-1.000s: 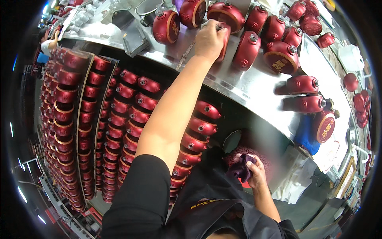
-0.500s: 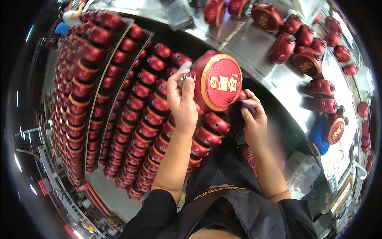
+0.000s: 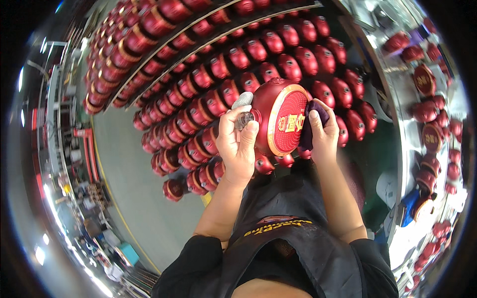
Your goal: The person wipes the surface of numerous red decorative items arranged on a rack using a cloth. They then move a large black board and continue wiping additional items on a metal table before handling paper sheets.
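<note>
Red round bottle [image 3: 280, 119]: flattened drum shape, glossy red body, flat face with a gold rim and gold markings turned toward the camera; held up in the air in front of the chest, above the black apron [image 3: 293, 238] and in front of the rows of like bottles. Left hand [image 3: 237, 144]: closed around the bottle's neck on the bottle's left side, thumb and fingers wrapped over a small clear-looking cap at the neck; a pale grey piece [image 3: 242, 100] sticks up just above those fingers, touching them, its kind not clear. Right hand [image 3: 323, 134]: on the bottle's right edge, fingers bent and pressing a dark purple cloth [image 3: 312, 124] against the rim, so the hand grips the cloth and steadies the bottle through it. Racks of red bottles [image 3: 213, 74]: many like bottles lying in long tilted rows behind and to the left of the held bottle, packed touching one another, separated by dark shelf edges. Metal table [image 3: 402, 114]: shiny surface well to the right of the held bottle, carrying more red bottles [image 3: 425, 79], some showing their round faces, spaced apart. Blue item [image 3: 410, 203]: lower on the table's near edge, right of the apron, kind not clear. Grey floor [image 3: 134, 198]: below and left of the racks, with a yellow line curving across it.
</note>
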`<state>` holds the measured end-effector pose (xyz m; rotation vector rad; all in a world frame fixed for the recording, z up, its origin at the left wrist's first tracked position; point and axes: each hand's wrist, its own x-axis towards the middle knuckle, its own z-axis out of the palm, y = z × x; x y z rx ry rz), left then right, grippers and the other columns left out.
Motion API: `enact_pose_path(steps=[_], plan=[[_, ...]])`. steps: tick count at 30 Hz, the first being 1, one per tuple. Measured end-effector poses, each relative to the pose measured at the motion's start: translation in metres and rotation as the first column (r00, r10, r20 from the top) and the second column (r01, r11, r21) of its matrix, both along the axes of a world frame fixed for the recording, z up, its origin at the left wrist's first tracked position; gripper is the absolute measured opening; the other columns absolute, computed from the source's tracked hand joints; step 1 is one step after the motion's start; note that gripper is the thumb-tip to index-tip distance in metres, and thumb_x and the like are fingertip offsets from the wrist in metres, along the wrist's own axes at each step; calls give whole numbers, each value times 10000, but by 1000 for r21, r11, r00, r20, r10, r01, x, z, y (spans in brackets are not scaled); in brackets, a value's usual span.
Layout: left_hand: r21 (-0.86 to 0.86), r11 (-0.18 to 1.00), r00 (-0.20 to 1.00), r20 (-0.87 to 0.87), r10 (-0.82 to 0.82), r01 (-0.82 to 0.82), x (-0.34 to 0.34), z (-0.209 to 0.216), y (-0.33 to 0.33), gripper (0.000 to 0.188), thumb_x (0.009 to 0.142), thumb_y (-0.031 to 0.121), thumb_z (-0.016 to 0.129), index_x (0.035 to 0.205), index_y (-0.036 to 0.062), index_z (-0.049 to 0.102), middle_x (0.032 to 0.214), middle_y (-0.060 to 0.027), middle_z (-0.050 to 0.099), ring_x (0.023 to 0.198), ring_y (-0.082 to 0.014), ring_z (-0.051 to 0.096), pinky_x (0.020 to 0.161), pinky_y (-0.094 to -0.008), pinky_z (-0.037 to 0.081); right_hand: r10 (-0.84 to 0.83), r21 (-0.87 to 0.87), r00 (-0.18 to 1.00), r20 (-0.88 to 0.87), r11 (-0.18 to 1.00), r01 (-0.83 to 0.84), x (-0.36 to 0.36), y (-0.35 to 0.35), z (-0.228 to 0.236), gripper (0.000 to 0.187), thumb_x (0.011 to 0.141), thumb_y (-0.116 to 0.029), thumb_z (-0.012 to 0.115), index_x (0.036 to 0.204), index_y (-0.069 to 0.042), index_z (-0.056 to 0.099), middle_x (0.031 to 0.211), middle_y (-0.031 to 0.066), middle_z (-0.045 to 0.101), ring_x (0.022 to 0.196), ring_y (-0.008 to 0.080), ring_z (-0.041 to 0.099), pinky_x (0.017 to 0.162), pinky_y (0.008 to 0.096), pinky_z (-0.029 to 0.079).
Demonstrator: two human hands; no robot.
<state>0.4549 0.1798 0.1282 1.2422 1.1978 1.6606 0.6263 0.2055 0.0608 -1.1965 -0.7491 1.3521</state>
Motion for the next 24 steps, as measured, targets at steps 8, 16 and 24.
enact_pose_path(steps=[8, 16, 24], plan=[[-136, 942, 947, 59, 316, -306, -118, 0, -82, 252, 979, 127, 533, 1176, -30, 516, 1296, -183, 548, 1129, -174, 528, 1008, -300, 382, 379, -49, 893, -242, 915, -401, -118, -85, 12, 526, 945, -19, 522, 1439, 15, 344, 1310, 91, 537, 1176, 145, 524, 1018, 298, 410], [-85, 862, 865, -107, 490, -499, -175, 6, -150, 256, 931, 73, 609, 1161, -21, 549, 1181, -75, 584, 887, -70, 486, 825, -226, 416, 360, -216, 862, -358, 866, -451, -198, -95, 1, 233, 953, -103, 592, 1157, 9, 603, 1016, 20, 668, 869, 90, 630, 785, 243, 523], [-160, 748, 690, -544, 478, -644, -191, 9, -227, 329, 836, 154, 726, 1111, 14, 613, 1159, -211, 591, 989, -332, 593, 857, -355, 478, 433, -367, 780, -452, 706, -605, -240, -153, -31, 225, 972, -120, 551, 1179, -34, 574, 1088, 41, 637, 959, 144, 629, 843, 298, 525]])
